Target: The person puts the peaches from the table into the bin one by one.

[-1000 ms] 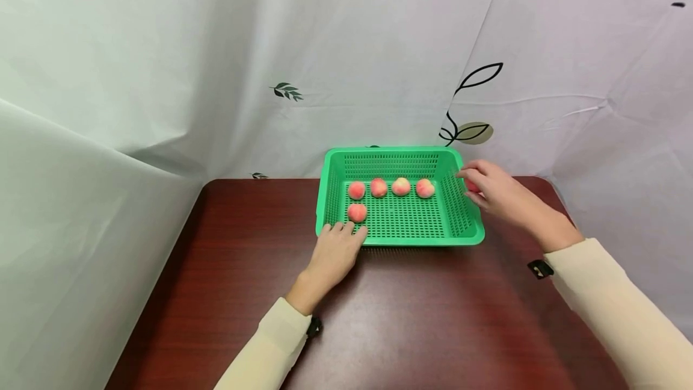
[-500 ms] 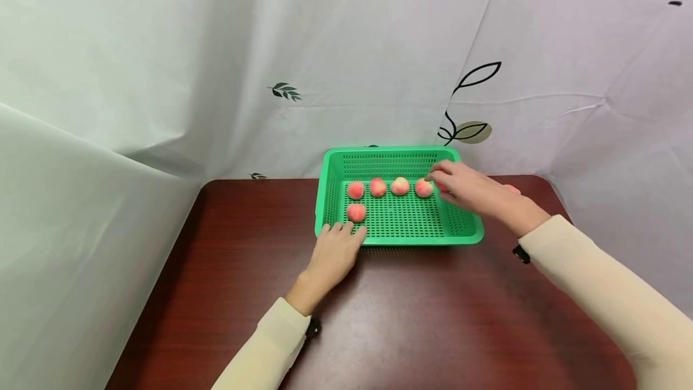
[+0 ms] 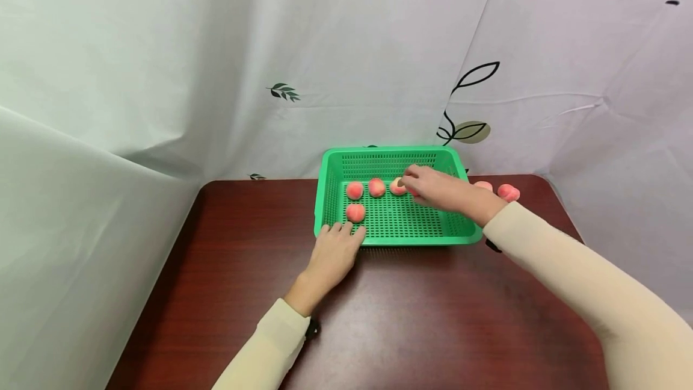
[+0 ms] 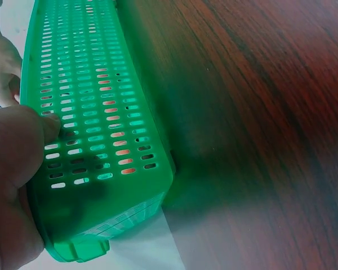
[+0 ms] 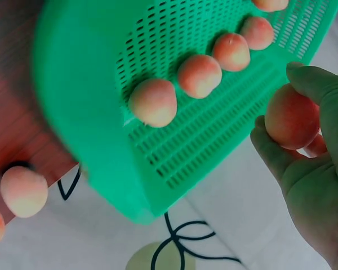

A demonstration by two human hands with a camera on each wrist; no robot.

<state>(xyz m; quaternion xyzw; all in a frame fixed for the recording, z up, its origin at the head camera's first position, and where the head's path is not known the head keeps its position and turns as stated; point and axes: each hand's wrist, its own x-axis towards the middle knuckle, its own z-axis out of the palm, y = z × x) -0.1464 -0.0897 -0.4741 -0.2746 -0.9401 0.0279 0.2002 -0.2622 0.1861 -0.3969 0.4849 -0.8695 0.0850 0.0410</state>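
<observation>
A green slotted plastic basket [image 3: 403,241] stands at the back of the table. My left hand [image 3: 334,251] grips its near-left rim, with a fingertip against the outer wall in the left wrist view. My right hand [image 3: 435,188] is over the basket's inside. It holds a pinkish-red peach [image 5: 293,117] between thumb and fingers, best seen in the right wrist view. Below lie more peaches in a back row, including a left one [image 3: 354,190], a middle one [image 3: 376,187] and a right-end peach [image 5: 153,102] hidden by the hand in the head view. Another peach [image 3: 355,212] sits nearer the front.
Right of the basket, two peaches lie on the table: one peach [image 3: 508,192] and a second peach [image 3: 483,186] partly behind my right forearm. The dark red-brown wooden table [image 3: 390,318] extends in front. A pale curtain [image 3: 357,65] with leaf prints hangs behind the basket.
My right hand has moved left with the peach, from the basket's right rim to over its middle. Two peaches on the right have come into view. The left hand stays put.
</observation>
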